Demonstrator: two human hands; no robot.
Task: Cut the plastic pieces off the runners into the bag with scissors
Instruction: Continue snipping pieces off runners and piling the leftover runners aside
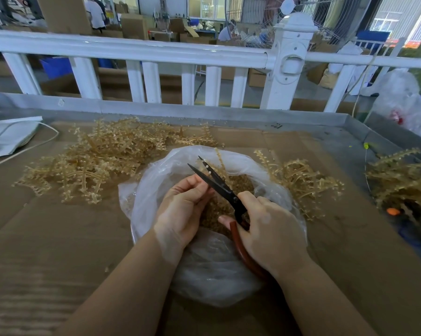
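Right hand [267, 229] grips scissors [219, 187], blades apart, over open bag [156, 180]. Left hand [183, 209] pinches a runner [220, 161]; hold partly hidden. Runner pile [103, 161] far left.

Even, bright indoor light, with daylit windows [396, 20] glowing far beyond the fingers. Shadows are soft. Wide-angle distortion bends the white railing [132, 48]; the forearms nearest the camera look slightly blurred

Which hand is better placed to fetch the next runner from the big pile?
The left hand. The big pile lies on its side of the bag, and the right hand grips the scissors, open-bladed over the bag.
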